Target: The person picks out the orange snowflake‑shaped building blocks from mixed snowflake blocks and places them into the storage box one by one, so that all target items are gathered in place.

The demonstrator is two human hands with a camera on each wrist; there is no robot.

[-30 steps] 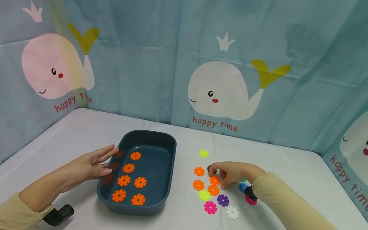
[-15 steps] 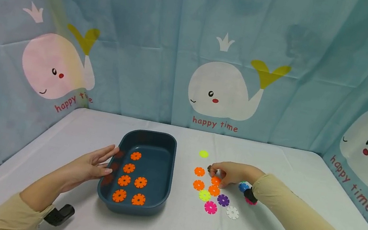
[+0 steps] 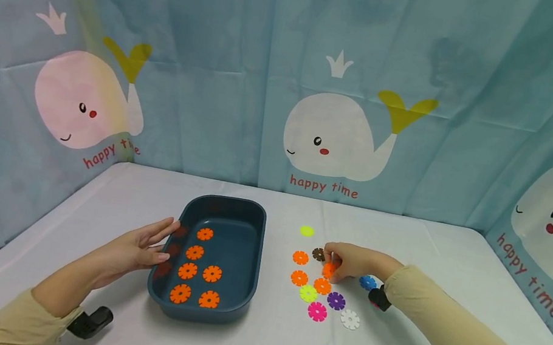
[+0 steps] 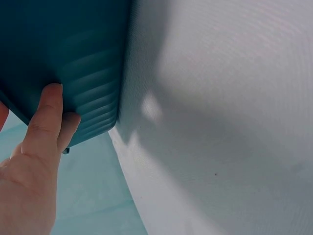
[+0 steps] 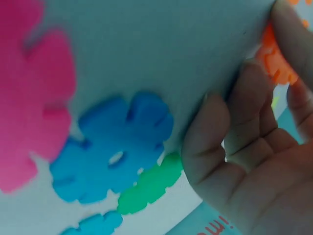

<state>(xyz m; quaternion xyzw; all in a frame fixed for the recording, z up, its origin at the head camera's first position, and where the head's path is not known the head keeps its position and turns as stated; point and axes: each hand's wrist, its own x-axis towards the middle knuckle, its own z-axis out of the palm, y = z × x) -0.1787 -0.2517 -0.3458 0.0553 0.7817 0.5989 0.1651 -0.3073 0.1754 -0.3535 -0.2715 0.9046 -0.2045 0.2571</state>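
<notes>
My left hand [image 3: 134,247] rests its nearly straight fingers against the left side of a dark blue tub [image 3: 242,308]. In the left wrist view, fingertips touch the tub's ribbed outer wall [image 4: 90,93]. On the right, my right hand [image 3: 357,262] pinches an orange notched plastic disc [image 3: 329,270] between thumb and finger, partly hidden by them. A brown disc [image 3: 318,254] lies just left of these fingers, and another orange disc [image 3: 322,286] lies just in front. Several orange discs [image 3: 212,274] lie flat inside the tub.
Around the right hand lie a yellow-green disc [image 3: 307,293], a purple disc [image 3: 336,301], a pink disc [image 3: 317,312], a white disc [image 3: 350,319] and a blue disc [image 3: 367,282]. Another yellow-green disc [image 3: 307,231] is farther back. A whale-print curtain [image 3: 218,125] hangs behind the table.
My right hand has shifted slightly right with the orange disc, which now looks tilted. The brown disc shows more fully. My left hand and the tub have stayed in place.
</notes>
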